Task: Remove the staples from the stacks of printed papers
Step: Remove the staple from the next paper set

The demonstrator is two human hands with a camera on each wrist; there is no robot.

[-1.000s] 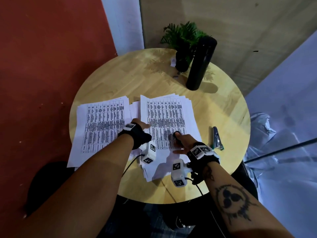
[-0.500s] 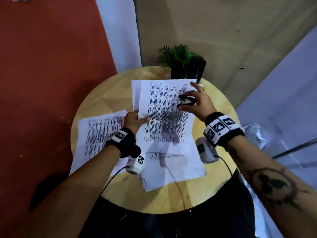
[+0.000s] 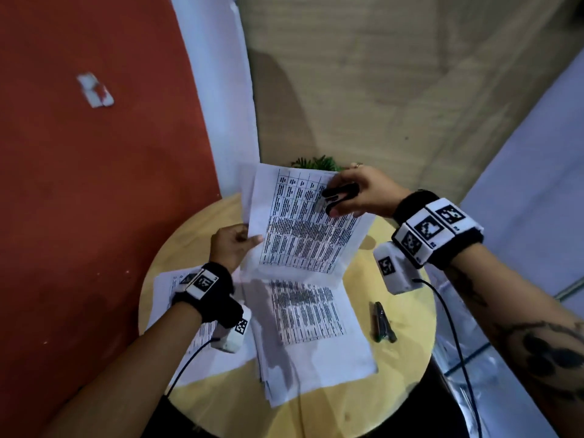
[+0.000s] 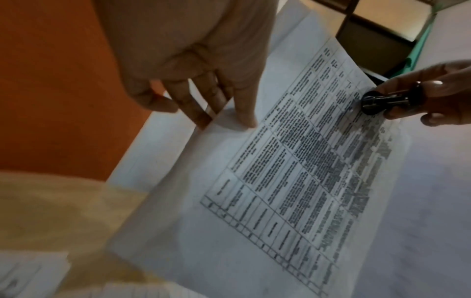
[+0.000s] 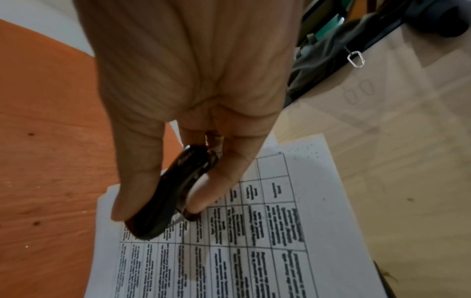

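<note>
A stapled set of printed papers [image 3: 303, 229] is raised off the round wooden table [image 3: 407, 358], tilted toward me. My left hand [image 3: 249, 239] pinches its left edge, thumb on the front and fingers behind [image 4: 198, 113]. My right hand [image 3: 331, 201] grips a black staple remover [image 3: 340, 195] between thumb and fingers, over the sheet's upper right part [image 5: 254, 252]. The remover [image 5: 173, 197] shows dark and curved in the right wrist view, its tip touching the printed table. No staple can be made out. More printed stacks lie flat below [image 3: 309, 336] and at the left [image 3: 172, 298].
A dark metal tool [image 3: 383, 324] lies on the table to the right of the flat stack. A green plant [image 3: 316, 162] peeks out behind the raised sheet. Cables run from both wrist cameras over the table's near edge. A red wall stands to the left.
Both hands have lifted the paper set further off the table and higher toward me. The right hand keeps the staple remover at the sheet's upper right.
</note>
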